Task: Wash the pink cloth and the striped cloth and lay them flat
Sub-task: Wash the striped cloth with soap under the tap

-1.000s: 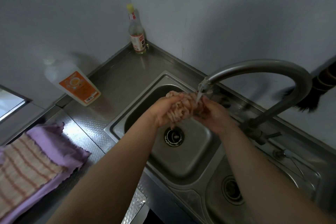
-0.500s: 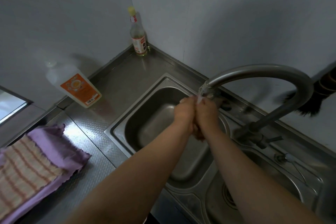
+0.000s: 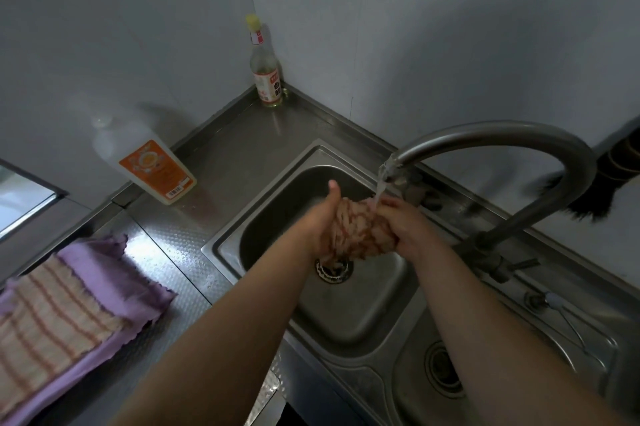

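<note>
Both hands over sink basin [image 3: 277, 218], under running faucet [image 3: 502, 135]. Left hand [image 3: 320, 221] grips the bunched striped cloth [image 3: 360, 235] from its left side, thumb sticking up. Right hand [image 3: 408, 228] curls round the cloth's right end, fingers just below the water stream. Cloth wadded between the two hands, tail hanging toward drain [image 3: 334, 268]. Far left of left hand: second striped cloth [image 3: 48, 318] flat on pink cloth [image 3: 104, 273] on counter. Detergent bottle [image 3: 149, 162] beyond.

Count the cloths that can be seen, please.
3. A purple cloth lies flat on the counter, a striped cloth on top of it; another striped cloth is bunched between both hands under the tap.
</note>
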A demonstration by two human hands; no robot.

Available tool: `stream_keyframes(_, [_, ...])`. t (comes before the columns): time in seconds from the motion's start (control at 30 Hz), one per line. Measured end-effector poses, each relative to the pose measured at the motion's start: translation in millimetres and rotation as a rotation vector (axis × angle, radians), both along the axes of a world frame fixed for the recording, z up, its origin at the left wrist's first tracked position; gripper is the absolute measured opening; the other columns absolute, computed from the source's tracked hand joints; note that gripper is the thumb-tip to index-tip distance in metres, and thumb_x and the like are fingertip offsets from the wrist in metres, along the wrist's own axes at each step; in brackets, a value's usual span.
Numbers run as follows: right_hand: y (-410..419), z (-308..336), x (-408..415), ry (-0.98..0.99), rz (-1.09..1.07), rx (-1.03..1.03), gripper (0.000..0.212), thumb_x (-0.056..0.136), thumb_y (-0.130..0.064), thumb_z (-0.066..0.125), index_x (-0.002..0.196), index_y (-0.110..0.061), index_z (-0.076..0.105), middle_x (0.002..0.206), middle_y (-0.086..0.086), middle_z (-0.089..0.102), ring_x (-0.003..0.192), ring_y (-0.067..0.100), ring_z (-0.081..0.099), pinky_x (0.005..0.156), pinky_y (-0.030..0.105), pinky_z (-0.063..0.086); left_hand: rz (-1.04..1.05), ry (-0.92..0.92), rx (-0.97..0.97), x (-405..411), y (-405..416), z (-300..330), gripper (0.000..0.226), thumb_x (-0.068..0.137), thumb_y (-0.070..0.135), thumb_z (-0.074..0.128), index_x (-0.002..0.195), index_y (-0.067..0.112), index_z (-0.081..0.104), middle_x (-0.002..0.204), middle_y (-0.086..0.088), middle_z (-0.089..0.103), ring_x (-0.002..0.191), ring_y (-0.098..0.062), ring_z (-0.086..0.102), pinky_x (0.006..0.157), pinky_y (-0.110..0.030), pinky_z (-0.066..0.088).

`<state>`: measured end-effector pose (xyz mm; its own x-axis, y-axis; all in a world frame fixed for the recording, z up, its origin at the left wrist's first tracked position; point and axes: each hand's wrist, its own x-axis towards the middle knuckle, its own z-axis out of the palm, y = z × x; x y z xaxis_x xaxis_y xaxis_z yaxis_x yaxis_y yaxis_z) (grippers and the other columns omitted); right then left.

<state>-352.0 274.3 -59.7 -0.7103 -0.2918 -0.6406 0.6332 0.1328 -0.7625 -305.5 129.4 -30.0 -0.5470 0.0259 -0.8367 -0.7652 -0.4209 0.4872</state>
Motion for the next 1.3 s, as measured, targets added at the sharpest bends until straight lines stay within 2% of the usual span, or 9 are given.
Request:
stream_keyframes(0.17, [-12, 6, 3, 0.131, -0.23, -0.275, 0.026, 0.093, -0.011, 0.052, 0.069, -0.016, 0.062, 0.057, 0.003, 0.058, 0.056, 0.019, 0.054, 0.063, 0.032, 0.045, 0.085, -0.132, -0.246, 14, -1, -45, 0.087, 0.082, 0.074, 0.042, 0.139, 0.009, 0.043, 0.134, -0.013, 0.053, 0.126, -0.037, 0.049, 0.108, -0.045, 0.037])
stream_keyframes(0.33, [-17, -2, 38, 0.277, -0.004, -0.031, 0.021, 0.081, -0.033, 0.065, 0.1, -0.038, 0.056, 0.1, -0.006, 0.064, 0.089, 0.014, 0.064, 0.074, 0.031, 0.052, 0.12, -0.039, 0.203, 9, 14, -35, 0.078, 0.091, 0.07, 0.022, 0.099, 0.005, 0.065, 0.093, -0.016, 0.069, 0.088, -0.029, 0.065, 0.081, -0.039, 0.052])
stream_keyframes(0.47, [1, -28, 69, 0.183, -0.075, 0.002, 0.014, 0.091, -0.026, 0.056, 0.098, -0.036, 0.061, 0.119, 0.005, 0.062, 0.101, 0.026, 0.064, 0.072, 0.036, 0.056, 0.033, 0.112, 0.041, -12, 8, -21, 0.029, 0.1, 0.026, 0.047, 0.102, 0.003, 0.064, 0.096, -0.016, 0.07, 0.087, -0.026, 0.069, 0.075, -0.035, 0.057])
stream_keyframes(0.7, [12, -48, 46, 0.561, 0.059, 0.324, 0.1, 0.059, -0.033, 0.082, 0.143, -0.018, 0.031, 0.142, 0.003, 0.043, 0.127, 0.012, 0.048, 0.1, 0.032, 0.044, -0.578, 0.357, -0.367, -17, 19, 4, 0.036, 0.083, 0.042, 0.064, 0.105, 0.014, 0.069, 0.106, -0.009, 0.072, 0.101, -0.023, 0.069, 0.098, -0.04, 0.051])
stream_keyframes(0.87, [-4, -37, 45, 0.382, -0.064, 0.035, 0.017, 0.089, -0.009, 0.064, 0.104, -0.015, 0.058, 0.089, -0.001, 0.064, 0.073, 0.001, 0.064, 0.062, 0.013, 0.049, -0.514, 0.563, -0.388, -20, 8, 28, 0.004, 0.09, 0.026, 0.066, 0.087, 0.027, 0.069, 0.089, 0.008, 0.072, 0.086, -0.004, 0.068, 0.084, -0.026, 0.051])
stream_keyframes(1.0, [2, -34, 37, 0.051, -0.208, -0.031, 0.029, 0.08, -0.023, 0.071, 0.102, -0.005, 0.064, 0.074, 0.008, 0.067, 0.052, 0.018, 0.059, 0.046, 0.022, 0.042, -0.338, 0.469, -0.604, -17, -8, 12, 0.019, 0.094, 0.036, 0.057, 0.094, 0.02, 0.067, 0.101, -0.004, 0.07, 0.098, -0.019, 0.065, 0.098, -0.04, 0.048])
stream_keyframes(1.13, [-12, 9, 27, 0.041, -0.334, -0.467, 0.039, 0.083, -0.003, 0.058, 0.121, -0.012, 0.055, 0.111, 0.024, 0.066, 0.095, 0.035, 0.068, 0.072, 0.04, 0.056, -0.025, 0.173, -0.423, -5, 4, -1, 0.025, 0.102, 0.025, 0.043, 0.1, 0.007, 0.061, 0.111, -0.02, 0.067, 0.099, -0.025, 0.066, 0.089, -0.036, 0.053])
stream_keyframes(1.23, [-34, 26, 48, 0.252, -0.071, -0.268, 0.034, 0.099, -0.017, 0.047, 0.125, -0.039, 0.051, 0.127, -0.004, 0.057, 0.11, 0.009, 0.058, 0.088, 0.03, 0.05, 0.125, 0.12, -0.095, -7, 23, 6, 0.03, 0.103, 0.025, 0.042, 0.088, 0.007, 0.06, 0.074, -0.011, 0.07, 0.064, -0.017, 0.069, 0.056, -0.021, 0.054])
stream_keyframes(1.3, [-37, 22, 54, 0.406, 0.061, -0.125, 0.035, 0.102, -0.027, 0.038, 0.135, -0.038, 0.043, 0.125, -0.023, 0.042, 0.11, -0.014, 0.042, 0.092, 0.016, 0.039, 0.143, 0.202, -0.116, -6, 36, 13, 0.035, 0.105, 0.026, 0.035, 0.121, 0.003, 0.056, 0.116, -0.02, 0.066, 0.107, -0.026, 0.065, 0.087, -0.027, 0.052])
